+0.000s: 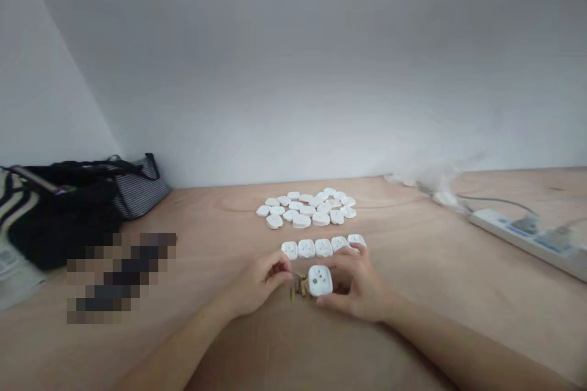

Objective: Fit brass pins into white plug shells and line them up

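Between the thumb and fingers of my right hand [360, 284] is a white square plug housing [320, 281], its slotted inner face showing. My left hand [266, 284] is closed, thumb and fingertips together, just left of a small pile of brass pieces [301, 285]; what its fingers hold, if anything, is too small to make out. Beyond both hands runs a row of several similar white housings [323, 248], the rightmost partly behind my right fingers. Farther back lies a loose group of several white plug parts [307, 211].
A black bag [64, 214] and a striped pouch [140, 189] stand at the left, with a pixelated dark object [131, 272] nearer. On the right are a white power strip [523, 235] with cables and a clear plastic bag [440, 186]. A pale wall rises behind the wooden table [206, 220].
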The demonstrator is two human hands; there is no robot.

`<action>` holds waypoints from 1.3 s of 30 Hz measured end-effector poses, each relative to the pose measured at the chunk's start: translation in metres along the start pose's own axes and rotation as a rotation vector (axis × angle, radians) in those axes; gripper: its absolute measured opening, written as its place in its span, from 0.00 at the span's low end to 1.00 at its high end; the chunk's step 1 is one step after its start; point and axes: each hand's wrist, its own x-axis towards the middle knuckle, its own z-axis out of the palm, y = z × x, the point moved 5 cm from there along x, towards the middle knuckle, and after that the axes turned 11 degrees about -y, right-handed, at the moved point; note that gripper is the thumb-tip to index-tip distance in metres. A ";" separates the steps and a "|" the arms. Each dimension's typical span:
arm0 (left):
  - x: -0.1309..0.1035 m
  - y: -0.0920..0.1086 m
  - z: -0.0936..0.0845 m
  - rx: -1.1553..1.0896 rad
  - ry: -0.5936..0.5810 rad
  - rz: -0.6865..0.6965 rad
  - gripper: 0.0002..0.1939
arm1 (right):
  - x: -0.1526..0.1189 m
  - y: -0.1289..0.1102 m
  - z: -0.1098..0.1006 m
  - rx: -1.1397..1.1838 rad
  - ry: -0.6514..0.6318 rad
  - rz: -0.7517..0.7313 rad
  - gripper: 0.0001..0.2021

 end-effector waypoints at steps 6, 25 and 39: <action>0.001 0.022 0.001 -0.146 0.146 0.117 0.08 | 0.002 -0.007 0.003 0.015 -0.082 -0.007 0.22; 0.008 0.016 0.025 -0.516 0.294 -0.002 0.05 | 0.002 -0.007 0.008 0.028 -0.030 -0.049 0.25; -0.006 0.037 0.011 0.013 0.236 0.324 0.21 | -0.001 -0.003 0.001 -0.002 0.108 -0.030 0.24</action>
